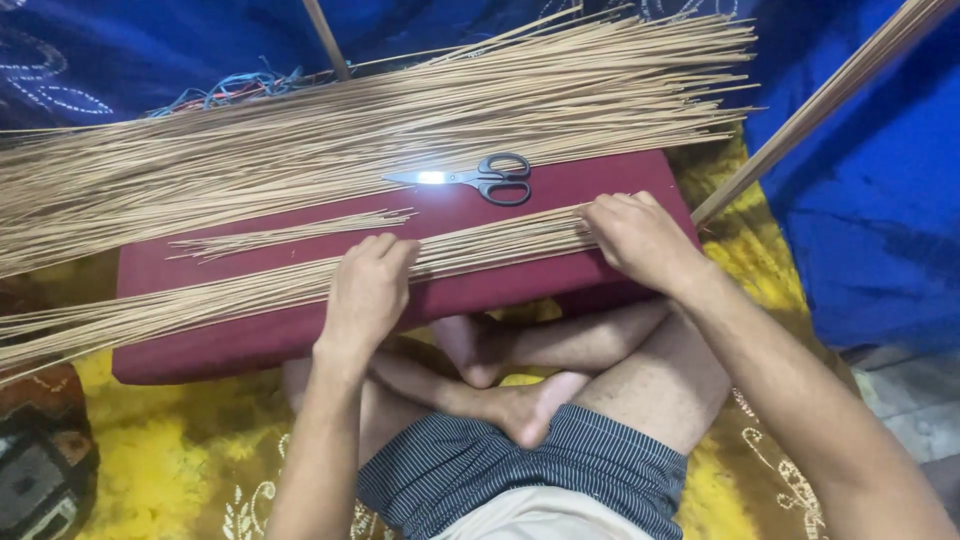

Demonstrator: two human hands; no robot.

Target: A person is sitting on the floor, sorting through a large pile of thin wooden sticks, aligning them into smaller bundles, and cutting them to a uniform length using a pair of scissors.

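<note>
Both hands, L [368,290] & R [640,235], press 1 stick row [250,290]; 1 scissors [480,178] beyond.

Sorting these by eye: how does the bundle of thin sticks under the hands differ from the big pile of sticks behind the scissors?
The bundle under the hands is thin and narrow; the big pile is far wider and thicker. The left hand and right hand press on the bundle; nothing touches the pile. The bundle lies at the red cushion's near edge, the pile along its far edge. Both are thin tan sticks lying lengthwise.

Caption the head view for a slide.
Both hands, left hand and right hand, press thin tan sticks on maroon padded board.
</note>
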